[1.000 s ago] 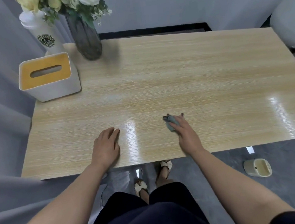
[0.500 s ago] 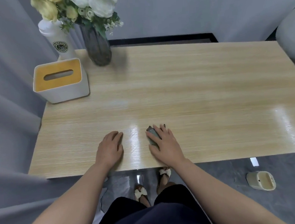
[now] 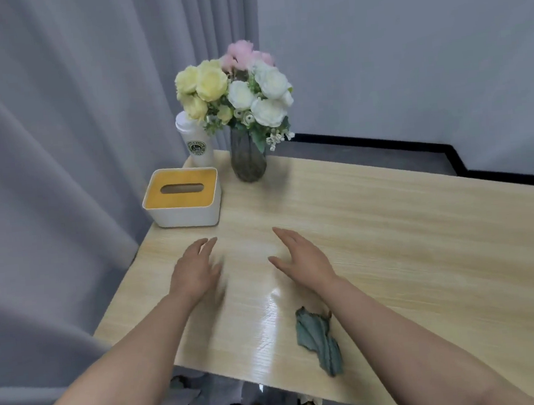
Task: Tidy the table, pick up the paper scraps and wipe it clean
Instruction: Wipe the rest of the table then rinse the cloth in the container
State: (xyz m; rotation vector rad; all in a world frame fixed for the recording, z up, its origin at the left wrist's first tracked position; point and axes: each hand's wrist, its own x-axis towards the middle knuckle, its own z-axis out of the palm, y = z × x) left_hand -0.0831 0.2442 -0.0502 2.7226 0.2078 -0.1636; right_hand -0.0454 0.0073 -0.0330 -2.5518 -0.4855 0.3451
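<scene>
One cloth (image 3: pixel 319 340) behind empty fingers (image 3: pixel 281 236)

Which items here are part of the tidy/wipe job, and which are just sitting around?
Job items:
- green cloth, lying near the front edge
- wooden table
- left hand and right hand, both open and empty

Bystanders:
- tissue box
- flower vase
- white lidded cup

No paper scraps visible.

Grey curtains (image 3: pixel 61 155) hang at left, a pale grey wall (image 3: pixel 407 44) stands behind with black skirting (image 3: pixel 383 142), over dark grey floor (image 3: pixel 351 153).
</scene>
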